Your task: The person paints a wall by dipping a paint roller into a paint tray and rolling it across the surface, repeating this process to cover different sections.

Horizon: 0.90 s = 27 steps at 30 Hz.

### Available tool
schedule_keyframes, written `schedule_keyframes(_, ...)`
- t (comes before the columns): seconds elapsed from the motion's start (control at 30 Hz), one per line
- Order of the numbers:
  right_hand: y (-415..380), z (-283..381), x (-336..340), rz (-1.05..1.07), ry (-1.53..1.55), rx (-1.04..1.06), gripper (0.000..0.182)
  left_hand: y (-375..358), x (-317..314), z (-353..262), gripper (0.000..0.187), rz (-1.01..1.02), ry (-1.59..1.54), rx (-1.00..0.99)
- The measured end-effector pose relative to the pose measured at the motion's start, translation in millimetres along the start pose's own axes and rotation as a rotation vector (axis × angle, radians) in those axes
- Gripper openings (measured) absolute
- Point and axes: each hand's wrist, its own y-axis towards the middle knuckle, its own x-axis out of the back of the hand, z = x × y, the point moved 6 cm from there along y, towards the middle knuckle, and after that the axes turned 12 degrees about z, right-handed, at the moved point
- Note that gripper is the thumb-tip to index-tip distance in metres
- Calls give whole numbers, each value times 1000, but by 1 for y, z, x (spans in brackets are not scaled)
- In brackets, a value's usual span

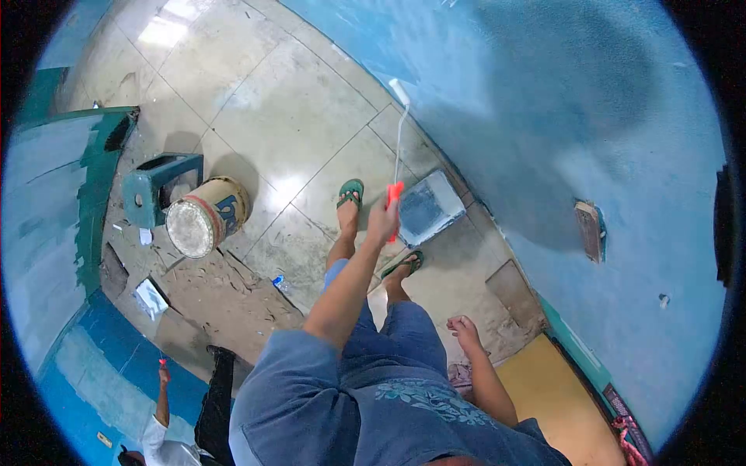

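My left hand (382, 221) is closed round the red-orange handle of a small paint roller (400, 144). The roller's thin wire frame reaches forward to a white roller head, close to the base of the blue wall (536, 101). Just right of this hand, a white-rimmed paint tray (458, 208) with bluish paint inside lies on the tiled floor. My right hand (465, 335) hangs low beside my right leg, fingers loosely bent and apart, with nothing visible in it.
A stained bucket (223, 203) and a teal stool (140, 190) stand at the left. A white-and-dark tray (151, 298) lies on the dirty floor. Another person (165, 443) at lower left holds a red-handled tool. An opening with a box (590, 231) interrupts the right wall; a yellow board (556, 396) lies below.
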Motion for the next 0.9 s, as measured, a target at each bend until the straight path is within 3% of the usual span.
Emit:
schedule_keyframes(0.03,2,-8,-3,7,-17,-16,18,2,6,-25,35,6,-31,101)
schedule_keyframes(0.13,-2,-11,-12,9,-21,-26,18,26,6,-7,31,4,-239,89)
schedule_keyframes(0.17,-2,-5,-16,6,-11,-8,17,21,7,-5,32,-69,7,-82)
schedule_keyframes(0.23,4,-4,-21,18,-20,16,18,-32,-7,-10,33,-28,-2,-77)
schedule_keyframes(0.27,7,-4,-23,26,-28,33,18,-85,-11,-52,33,-26,114,-130)
schedule_keyframes(0.37,8,9,-25,54,-45,60,19,-199,-35,-66,41,174,-87,-11)
schedule_keyframes(0.5,23,0,-18,80,-128,74,21,-238,-49,-47,45,252,-84,60)
schedule_keyframes(0.63,15,3,-13,35,-73,48,20,-164,-42,-21,45,74,13,-112)
schedule_keyframes(0.77,2,-10,-16,4,-16,-4,18,-26,6,4,41,-130,126,-199)
schedule_keyframes(0.8,1,-15,-16,0,-15,-12,18,-24,28,-55,40,-221,568,-209)
schedule_keyframes(0.87,-2,-25,-18,31,-60,17,17,54,51,-19,44,-135,19,-80)
schedule_keyframes(0.9,-1,-31,-20,42,-21,53,17,69,61,-27,42,-125,-58,-77)
